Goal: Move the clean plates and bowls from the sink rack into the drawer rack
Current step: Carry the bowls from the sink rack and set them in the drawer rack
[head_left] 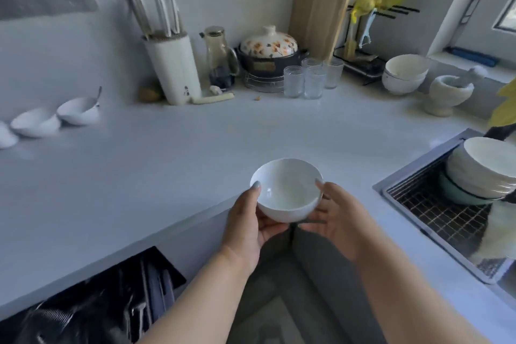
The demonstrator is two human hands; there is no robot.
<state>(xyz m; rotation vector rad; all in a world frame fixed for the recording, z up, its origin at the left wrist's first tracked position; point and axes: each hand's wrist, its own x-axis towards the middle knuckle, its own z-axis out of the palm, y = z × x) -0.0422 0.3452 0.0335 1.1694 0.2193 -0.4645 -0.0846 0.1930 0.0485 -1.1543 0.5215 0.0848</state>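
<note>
Head view: both hands, left hand (248, 220) and right hand (335, 220), cup a white bowl (286, 190) over the bench (167, 170) edge, fingers curled on its sides. Lower it level toward the blurred, probably open drawer rack (97, 307); plates (480, 170) wait in the sink rack (435, 204).

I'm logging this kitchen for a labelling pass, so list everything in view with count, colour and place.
held bowl: 1, white, between both hands at the counter edge
plates: a stack, white, in the sink rack, right
sink rack: 1, dark wire, in the sink
drawer rack: 1, dark, open below the counter, left
small bowls: 3, white, counter, far left
knife block: 1, white, back left
glasses: 4, clear, back centre
pot: 1, dark with floral lid, on a wire trivet
cutting board: 1, wooden, leaning on the wall
stacked bowls: 2, white, back right
mortar: 1, pale stone, back right
left hand: grips the bowl
right hand: grips the bowl
</note>
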